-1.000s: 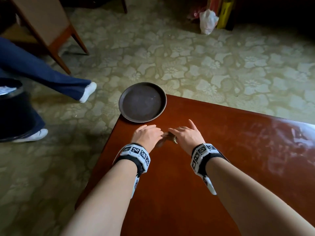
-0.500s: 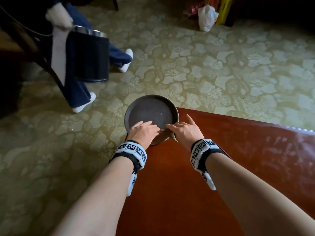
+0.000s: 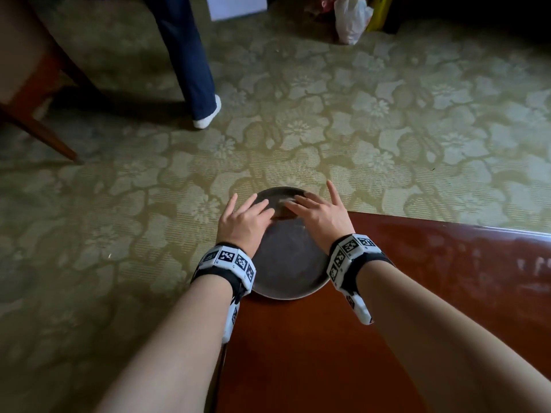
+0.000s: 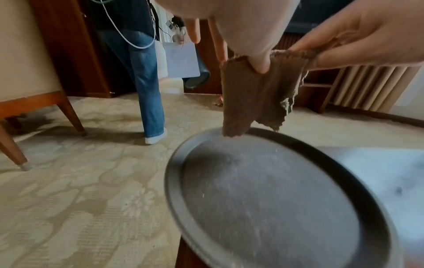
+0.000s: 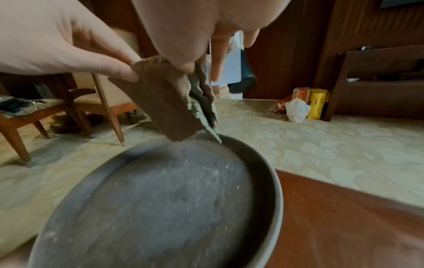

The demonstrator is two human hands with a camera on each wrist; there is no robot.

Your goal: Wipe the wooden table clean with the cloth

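A small brown cloth (image 4: 257,94) hangs over the far part of a dark round tray (image 3: 286,263). The tray sits on the left corner of the glossy wooden table (image 3: 417,278) and sticks out past its edge. My left hand (image 3: 247,213) pinches the cloth's left top edge, and my right hand (image 3: 313,210) pinches its right top edge. The cloth's (image 5: 169,105) lower end nearly touches the tray (image 5: 160,208), where pale specks and dust lie. In the head view my fingers hide most of the cloth.
Another person's leg in blue jeans and a white sock (image 3: 193,70) stands on the patterned carpet beyond the table. A wooden chair (image 3: 35,93) is at the far left. A white plastic bag (image 3: 351,19) and yellow packets lie at the back right.
Both hands have lifted the cloth off the table and carried it forward over the tray. The other person has walked farther away with the black bin.
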